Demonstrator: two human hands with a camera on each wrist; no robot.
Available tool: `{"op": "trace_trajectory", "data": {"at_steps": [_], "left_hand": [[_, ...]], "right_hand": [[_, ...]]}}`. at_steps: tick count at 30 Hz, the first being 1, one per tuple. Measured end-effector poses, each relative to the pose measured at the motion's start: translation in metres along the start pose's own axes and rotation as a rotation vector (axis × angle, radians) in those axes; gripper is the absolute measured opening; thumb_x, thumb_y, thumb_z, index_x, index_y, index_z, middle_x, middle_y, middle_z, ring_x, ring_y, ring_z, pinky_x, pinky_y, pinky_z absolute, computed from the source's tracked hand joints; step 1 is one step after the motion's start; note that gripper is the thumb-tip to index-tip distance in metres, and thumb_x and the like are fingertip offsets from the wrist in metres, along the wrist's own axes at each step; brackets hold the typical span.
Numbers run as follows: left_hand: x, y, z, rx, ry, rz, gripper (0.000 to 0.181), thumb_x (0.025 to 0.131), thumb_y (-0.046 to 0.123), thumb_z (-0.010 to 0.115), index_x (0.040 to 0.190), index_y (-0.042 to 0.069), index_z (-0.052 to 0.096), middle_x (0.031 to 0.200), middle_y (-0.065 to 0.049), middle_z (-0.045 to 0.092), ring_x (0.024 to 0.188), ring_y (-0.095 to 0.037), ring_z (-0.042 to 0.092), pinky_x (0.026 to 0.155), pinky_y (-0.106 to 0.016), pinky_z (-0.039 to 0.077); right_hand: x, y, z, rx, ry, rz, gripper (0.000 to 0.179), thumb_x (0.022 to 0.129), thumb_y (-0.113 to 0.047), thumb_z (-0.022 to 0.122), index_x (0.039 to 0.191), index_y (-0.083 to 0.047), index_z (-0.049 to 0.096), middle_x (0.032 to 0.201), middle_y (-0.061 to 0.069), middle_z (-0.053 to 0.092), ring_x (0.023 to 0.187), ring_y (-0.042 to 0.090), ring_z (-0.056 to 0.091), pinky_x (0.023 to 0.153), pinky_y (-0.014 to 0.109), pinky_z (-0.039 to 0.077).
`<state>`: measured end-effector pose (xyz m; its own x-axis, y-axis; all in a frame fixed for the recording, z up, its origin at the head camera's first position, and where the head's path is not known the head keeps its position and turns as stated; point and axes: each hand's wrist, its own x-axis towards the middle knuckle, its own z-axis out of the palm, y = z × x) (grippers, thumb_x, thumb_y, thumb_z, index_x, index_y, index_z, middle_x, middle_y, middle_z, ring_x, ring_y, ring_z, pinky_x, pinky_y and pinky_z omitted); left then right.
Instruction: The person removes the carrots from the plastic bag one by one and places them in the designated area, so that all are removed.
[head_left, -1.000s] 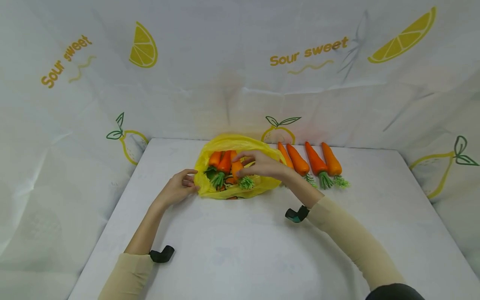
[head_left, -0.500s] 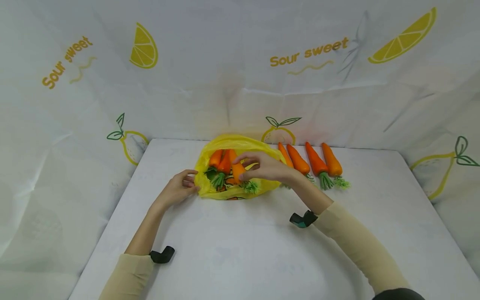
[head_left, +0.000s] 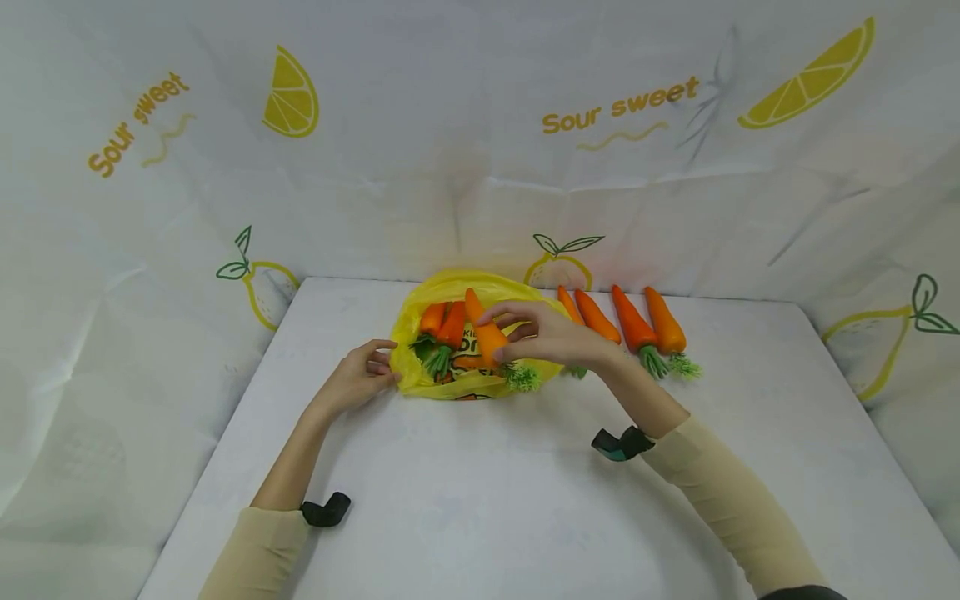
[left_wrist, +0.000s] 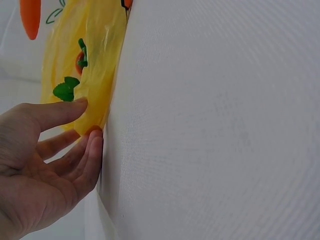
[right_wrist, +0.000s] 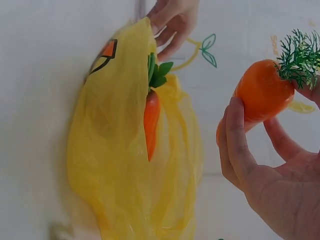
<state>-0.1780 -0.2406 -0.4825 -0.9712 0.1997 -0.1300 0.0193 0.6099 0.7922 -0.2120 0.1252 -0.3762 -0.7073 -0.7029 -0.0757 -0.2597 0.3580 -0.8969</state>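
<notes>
A yellow plastic bag lies with its mouth spread at the back of the table. My left hand holds the bag's left edge between thumb and fingers; the left wrist view shows the thumb over the film. Inside lie a red-orange carrot with green stems and another orange carrot. Between thumb and fingers, my right hand grips an orange carrot with feathery green leaves. That carrot is raised over the bag's mouth, tilted, its tip pointing away and its leaves toward me.
To the right of the bag, several carrots lie in a row, among them a red-orange carrot and an orange carrot. The white table ends at a back edge against a cloth printed with lemons.
My right hand has moved right and up with the orange carrot, bringing it out from among the carrots in the bag and uncovering print there. The left hand has stayed at the bag's edge.
</notes>
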Motion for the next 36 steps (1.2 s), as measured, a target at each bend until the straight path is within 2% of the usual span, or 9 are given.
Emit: {"op": "trace_trajectory", "data": {"at_steps": [8,11,12,15,18,19,21,28,36], "left_hand": [[0.000,0.000,0.000,0.013,-0.002,0.002,0.060,0.099,0.013,0.078,0.154,0.002,0.054,0.129,-0.022,0.069,0.109,-0.028,0.070,0.097,-0.039,0.058],[0.001,0.000,0.000,0.017,0.000,0.006,0.060,0.099,0.013,0.078,0.154,0.002,0.054,0.129,-0.023,0.069,0.110,-0.029,0.071,0.099,-0.041,0.058],[0.001,0.000,0.000,0.018,0.000,0.007,0.060,0.099,0.013,0.077,0.154,0.002,0.054,0.130,-0.023,0.069,0.111,-0.029,0.071,0.099,-0.042,0.058],[0.001,0.000,0.000,0.017,-0.002,0.009,0.060,0.099,0.013,0.077,0.154,0.002,0.054,0.130,-0.023,0.069,0.111,-0.029,0.071,0.100,-0.042,0.058],[0.001,0.000,0.000,0.015,-0.005,0.009,0.060,0.100,0.014,0.077,0.154,0.002,0.054,0.131,-0.024,0.069,0.112,-0.029,0.071,0.100,-0.043,0.059],[0.001,0.000,-0.001,0.014,-0.005,0.008,0.061,0.100,0.014,0.077,0.154,0.002,0.054,0.131,-0.024,0.069,0.112,-0.029,0.071,0.100,-0.043,0.059],[0.001,0.000,-0.001,0.013,-0.006,0.010,0.061,0.099,0.014,0.077,0.154,0.002,0.054,0.131,-0.024,0.069,0.111,-0.029,0.071,0.100,-0.042,0.059],[0.000,0.001,-0.002,0.013,-0.003,0.012,0.061,0.099,0.014,0.077,0.154,0.001,0.054,0.131,-0.025,0.069,0.112,-0.030,0.072,0.100,-0.042,0.059],[0.000,0.002,-0.001,0.011,-0.001,0.007,0.060,0.099,0.013,0.077,0.154,0.001,0.054,0.131,-0.025,0.069,0.113,-0.032,0.072,0.100,-0.042,0.060]], "right_hand": [[-0.020,0.002,-0.020,0.030,0.058,0.037,0.049,0.097,-0.018,0.079,0.144,-0.017,0.065,0.153,0.014,0.060,0.139,0.038,0.060,0.115,0.053,0.054],[-0.027,0.006,-0.029,0.013,0.093,0.055,0.049,0.098,-0.022,0.079,0.145,-0.019,0.065,0.155,0.011,0.057,0.143,0.037,0.058,0.111,0.043,0.056],[-0.030,0.007,-0.033,0.008,0.106,0.066,0.049,0.099,-0.023,0.079,0.146,-0.021,0.065,0.156,0.010,0.056,0.141,0.037,0.059,0.100,0.037,0.058],[-0.040,0.010,-0.044,-0.015,0.148,0.091,0.050,0.100,-0.027,0.078,0.147,-0.023,0.063,0.160,0.007,0.052,0.145,0.036,0.056,0.096,0.030,0.053],[-0.050,0.012,-0.056,-0.004,0.179,0.105,0.051,0.101,-0.025,0.077,0.149,-0.022,0.061,0.162,0.009,0.051,0.146,0.037,0.056,0.095,0.029,0.055],[-0.054,0.013,-0.060,0.001,0.184,0.098,0.052,0.102,-0.024,0.075,0.151,-0.019,0.059,0.162,0.010,0.050,0.148,0.038,0.055,0.103,0.031,0.055],[-0.061,0.015,-0.068,0.004,0.201,0.097,0.051,0.103,-0.020,0.074,0.151,-0.016,0.058,0.161,0.012,0.052,0.143,0.039,0.058,0.101,0.029,0.058],[-0.088,0.029,-0.092,-0.045,0.279,0.080,0.047,0.104,-0.015,0.070,0.150,-0.013,0.060,0.157,0.002,0.054,0.136,0.018,0.057,0.099,0.022,0.057],[-0.119,0.045,-0.116,-0.080,0.337,0.178,0.047,0.107,-0.022,0.068,0.152,-0.017,0.056,0.152,-0.010,0.053,0.134,0.007,0.052,0.097,0.016,0.053]]}}
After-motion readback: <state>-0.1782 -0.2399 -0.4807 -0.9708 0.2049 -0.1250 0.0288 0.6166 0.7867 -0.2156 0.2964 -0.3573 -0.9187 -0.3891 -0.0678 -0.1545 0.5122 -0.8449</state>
